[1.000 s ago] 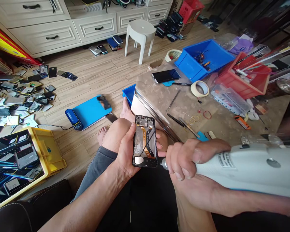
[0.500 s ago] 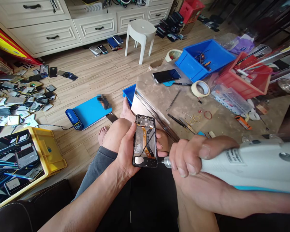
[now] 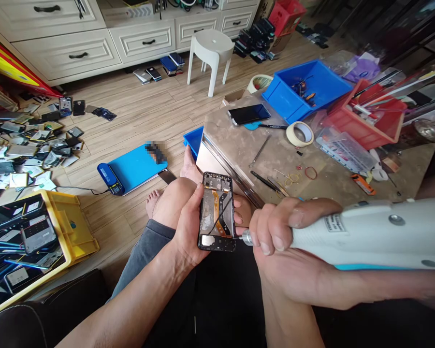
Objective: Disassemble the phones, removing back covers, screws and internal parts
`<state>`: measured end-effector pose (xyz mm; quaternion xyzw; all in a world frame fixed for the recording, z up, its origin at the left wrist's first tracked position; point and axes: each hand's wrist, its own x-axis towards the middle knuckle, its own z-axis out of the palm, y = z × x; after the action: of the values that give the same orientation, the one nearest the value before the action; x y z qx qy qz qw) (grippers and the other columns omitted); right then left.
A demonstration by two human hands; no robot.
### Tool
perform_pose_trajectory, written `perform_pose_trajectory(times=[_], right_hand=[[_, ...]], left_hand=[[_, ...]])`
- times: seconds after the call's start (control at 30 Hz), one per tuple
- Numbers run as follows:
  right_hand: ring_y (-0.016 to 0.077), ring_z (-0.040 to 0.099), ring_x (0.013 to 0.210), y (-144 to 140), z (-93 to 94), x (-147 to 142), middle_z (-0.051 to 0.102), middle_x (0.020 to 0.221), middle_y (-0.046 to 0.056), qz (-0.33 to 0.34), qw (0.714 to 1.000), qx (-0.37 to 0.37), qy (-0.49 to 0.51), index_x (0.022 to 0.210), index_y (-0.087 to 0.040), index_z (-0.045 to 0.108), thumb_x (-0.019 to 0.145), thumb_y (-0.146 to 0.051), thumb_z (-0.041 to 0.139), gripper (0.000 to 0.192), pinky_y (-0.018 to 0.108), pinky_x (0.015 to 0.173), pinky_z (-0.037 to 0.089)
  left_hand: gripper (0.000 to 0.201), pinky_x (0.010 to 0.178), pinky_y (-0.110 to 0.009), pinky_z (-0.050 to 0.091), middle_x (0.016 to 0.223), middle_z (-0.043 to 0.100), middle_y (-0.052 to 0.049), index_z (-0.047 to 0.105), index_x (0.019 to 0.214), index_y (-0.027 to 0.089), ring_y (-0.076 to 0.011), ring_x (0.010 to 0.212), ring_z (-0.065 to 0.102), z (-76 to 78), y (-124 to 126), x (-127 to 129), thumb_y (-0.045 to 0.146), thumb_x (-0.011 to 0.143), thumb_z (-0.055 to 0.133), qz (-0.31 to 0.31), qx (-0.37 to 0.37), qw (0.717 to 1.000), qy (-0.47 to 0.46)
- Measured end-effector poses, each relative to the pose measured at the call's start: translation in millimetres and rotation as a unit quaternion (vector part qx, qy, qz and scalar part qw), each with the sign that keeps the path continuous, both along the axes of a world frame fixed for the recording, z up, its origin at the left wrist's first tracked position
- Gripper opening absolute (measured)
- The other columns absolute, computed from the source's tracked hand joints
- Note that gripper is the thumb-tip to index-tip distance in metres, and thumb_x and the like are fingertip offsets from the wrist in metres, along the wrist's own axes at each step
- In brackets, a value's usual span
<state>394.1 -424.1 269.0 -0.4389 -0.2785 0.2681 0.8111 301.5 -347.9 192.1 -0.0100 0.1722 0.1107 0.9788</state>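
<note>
Yellow plastic crate (image 3: pixel 79 227) leftmost; our left hand (image 3: pixel 189 227) grips the black, rectangular opened phone (image 3: pixel 217 215) mid-view; our right hand (image 3: pixel 275 229) clasps a bulky white electric driver (image 3: pixel 369 237), bit at the phone's lower-right edge. Screw work, we judge; next needs steady alignment.

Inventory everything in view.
Opened phone: one, black, centre
Power tool: one, white, lower right
Table: one, brown, right
Second phone: one, black, table
Tape roll: one, cream, table
Table bins: two, blue and red, far side
Small tools: several, mixed, table
Stool: one, white, floor
Cabinet: one, white, back
Far crate: one, red, back
Mat: one, blue, floor
Near crate: one, yellow, left
Loose parts: uncountable, mixed, floor
Left grip: one, bare, around opened phone
Right grip: one, bare, around power tool
</note>
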Motion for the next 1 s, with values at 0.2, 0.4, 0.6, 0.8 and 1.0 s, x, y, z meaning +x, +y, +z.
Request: perform_pose_trajectory(times=[0.2,0.4,0.6,0.8,1.0], right_hand=[[0.0106,0.039,0.032,3.6,-5.1,1.5,0.046,0.047,-0.004,0.015,1.000,0.017,-0.004,0.074,-0.022,0.072,0.088,-0.084,0.046,0.068,0.027,0.037,0.039],[0.0102,0.040,0.032,3.4,-6.1,1.9,0.046,0.047,-0.005,0.015,1.000,0.013,-0.016,0.075,-0.023,0.073,0.089,-0.085,0.041,0.071,0.026,0.038,0.040],[0.0103,0.040,0.032,3.9,-3.7,0.9,0.047,0.047,-0.004,0.002,1.000,0.016,-0.020,0.073,-0.022,0.072,0.089,-0.084,0.044,0.070,0.026,0.037,0.039],[0.0125,0.044,0.034,0.8,0.0,0.5,0.049,0.049,-0.004,-0.014,1.000,-0.010,-0.012,0.073,-0.023,0.073,0.086,-0.086,0.046,0.069,0.029,0.039,0.042],[0.0116,0.042,0.033,1.7,-5.7,0.3,0.046,0.048,-0.005,-0.041,0.999,-0.010,0.002,0.069,-0.024,0.071,0.086,-0.083,0.051,0.065,0.026,0.037,0.038]], left_hand=[[0.075,0.080,-0.042,0.060,0.086,0.075,-0.020,0.071,0.108,0.003,-0.0323,0.082,0.076,-2.9,-1.8,2.2,0.066,0.100,0.032,-0.004,0.002,1.000,0.002],[0.071,0.081,-0.039,0.060,0.094,0.077,-0.019,0.070,0.115,0.005,-0.0312,0.088,0.076,-2.2,0.5,2.8,0.063,0.102,0.032,0.008,-0.013,1.000,0.010],[0.072,0.081,-0.040,0.060,0.095,0.076,-0.020,0.069,0.118,0.005,-0.0323,0.089,0.076,-3.6,1.2,2.7,0.064,0.101,0.031,0.007,-0.022,1.000,0.005],[0.074,0.080,-0.040,0.060,0.094,0.076,-0.020,0.068,0.118,0.003,-0.0324,0.088,0.076,-4.2,2.3,0.8,0.064,0.101,0.031,0.008,-0.016,1.000,-0.004],[0.072,0.078,-0.041,0.061,0.091,0.076,-0.020,0.068,0.120,0.003,-0.0323,0.085,0.076,-4.3,3.3,-0.8,0.063,0.101,0.033,0.012,-0.006,1.000,0.014]])
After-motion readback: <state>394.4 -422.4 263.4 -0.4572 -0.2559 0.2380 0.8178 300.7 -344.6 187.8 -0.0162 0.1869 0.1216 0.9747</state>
